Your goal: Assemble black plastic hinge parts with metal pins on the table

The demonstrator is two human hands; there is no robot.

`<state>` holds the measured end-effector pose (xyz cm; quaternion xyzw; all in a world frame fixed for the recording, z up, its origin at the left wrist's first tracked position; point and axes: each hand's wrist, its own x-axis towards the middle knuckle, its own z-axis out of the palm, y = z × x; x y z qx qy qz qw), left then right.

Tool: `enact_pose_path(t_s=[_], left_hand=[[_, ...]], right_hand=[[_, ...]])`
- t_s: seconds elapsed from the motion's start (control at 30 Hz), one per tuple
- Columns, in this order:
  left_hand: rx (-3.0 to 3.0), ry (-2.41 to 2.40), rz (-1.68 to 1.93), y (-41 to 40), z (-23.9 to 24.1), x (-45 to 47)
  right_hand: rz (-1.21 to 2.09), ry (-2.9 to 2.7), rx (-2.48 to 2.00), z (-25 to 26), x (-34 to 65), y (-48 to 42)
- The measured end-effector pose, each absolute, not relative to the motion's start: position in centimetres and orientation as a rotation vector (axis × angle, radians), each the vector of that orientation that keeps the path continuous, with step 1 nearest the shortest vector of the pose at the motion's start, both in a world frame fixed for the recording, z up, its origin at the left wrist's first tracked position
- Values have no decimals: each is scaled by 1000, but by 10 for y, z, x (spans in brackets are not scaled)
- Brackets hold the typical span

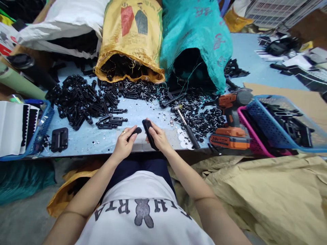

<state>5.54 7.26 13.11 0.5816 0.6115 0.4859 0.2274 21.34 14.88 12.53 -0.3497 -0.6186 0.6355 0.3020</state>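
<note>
Near the front edge of the blue table, my left hand [125, 141] is closed on a small black plastic part with a round end [138, 130]. Just beside it, my right hand [158, 136] grips a longer black plastic piece [150, 134], held tilted. The two parts are close but apart. Behind my left hand lies a short row of black link-shaped parts [112, 121], next to a large heap of similar ones [79, 100]. A hammer [187, 127] lies to the right of my right hand, beside a pile of black pieces with metal pins [204, 117].
An orange cordless drill [231, 119] stands at the right, by a pink basket [252, 136] and a blue basket [283, 132]. White, yellow [133, 30] and teal [196, 30] sacks line the back. A black bracket [59, 139] lies left, near another blue basket [42, 131].
</note>
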Motion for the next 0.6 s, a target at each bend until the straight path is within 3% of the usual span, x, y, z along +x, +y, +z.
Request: enact_pose_path(t_s=[0.1,0.3,0.47,0.6], left_hand=[[1670,1686,1334,68,136,57],[1751,1735,1343,64,136,68],[1617,1870,1647,71,139,83],[1623,1784,1534,76,126,77]], right_hand=[[1660,-1817,-811,126,215,153],[1153,-2221,-622,136,222,157],[1066,-2103,-645,135,209,138],[997,-2226,-717,131,211,145]])
